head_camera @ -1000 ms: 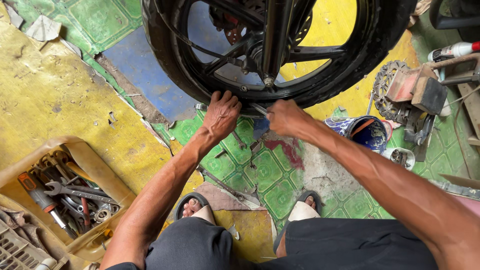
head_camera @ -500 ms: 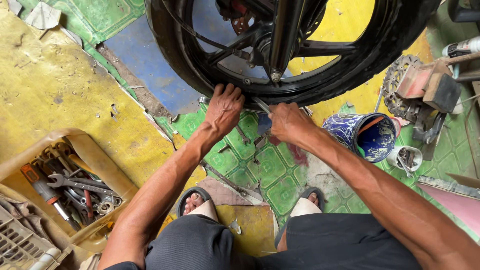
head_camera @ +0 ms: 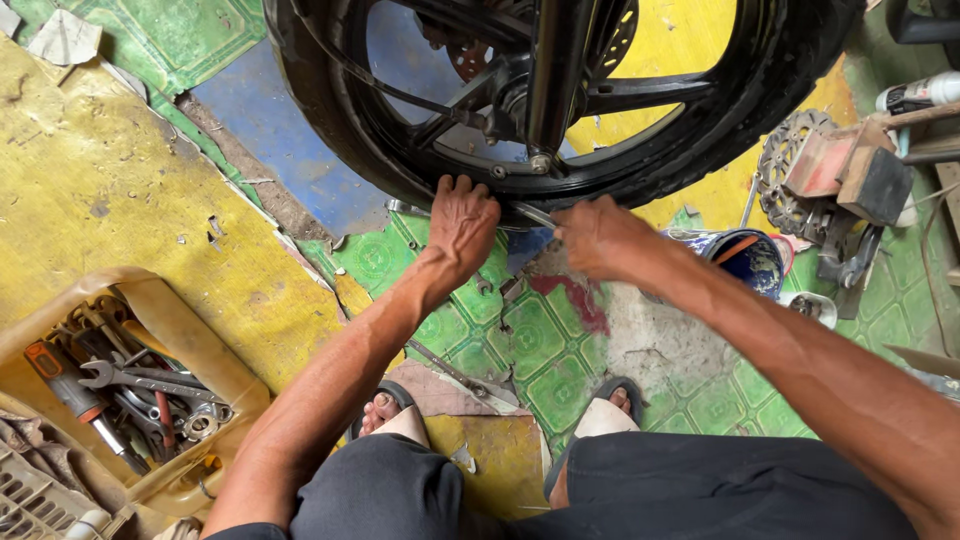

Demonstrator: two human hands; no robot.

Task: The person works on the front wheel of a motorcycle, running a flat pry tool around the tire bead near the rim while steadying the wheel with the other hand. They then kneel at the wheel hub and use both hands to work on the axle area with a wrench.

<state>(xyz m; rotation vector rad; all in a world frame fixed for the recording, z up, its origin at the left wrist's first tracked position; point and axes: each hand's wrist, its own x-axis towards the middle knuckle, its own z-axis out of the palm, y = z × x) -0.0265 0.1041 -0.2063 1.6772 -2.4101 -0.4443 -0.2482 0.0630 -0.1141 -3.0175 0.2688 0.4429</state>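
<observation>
Squatting over a black motorcycle wheel (head_camera: 560, 110), a person is seen from the head view with both hands at the lowest part of the rim. The left hand (head_camera: 462, 225) is laid against the rim, its fingers curled over the edge of the tyre (head_camera: 700, 150) and pressed closed on it. The right hand (head_camera: 598, 238) is closed in a fist around a slim metal tool (head_camera: 532, 214), whose bright shaft is pushed in beneath the rim just beside the left hand; its kind cannot be told.

The step in hand is judged to be work at the seam of rim and tyre, or at a fitting there. For the next move, a steady brace from the left hand and a controlled pull on the tool would be called for, since a slip toward the fingers is possible.

Materials: glossy cast spokes, matt ribbed rubber, cracked floor sheeting (head_camera: 120, 190) in yellow, green and blue, peeling at the edges. A tan plastic tray (head_camera: 190, 330) of spanners and an orange-handled screwdriver (head_camera: 70, 385) lies at lower left; a toothed brake disc (head_camera: 790, 180) and a blue bowl (head_camera: 750, 260) lie at right.
</observation>
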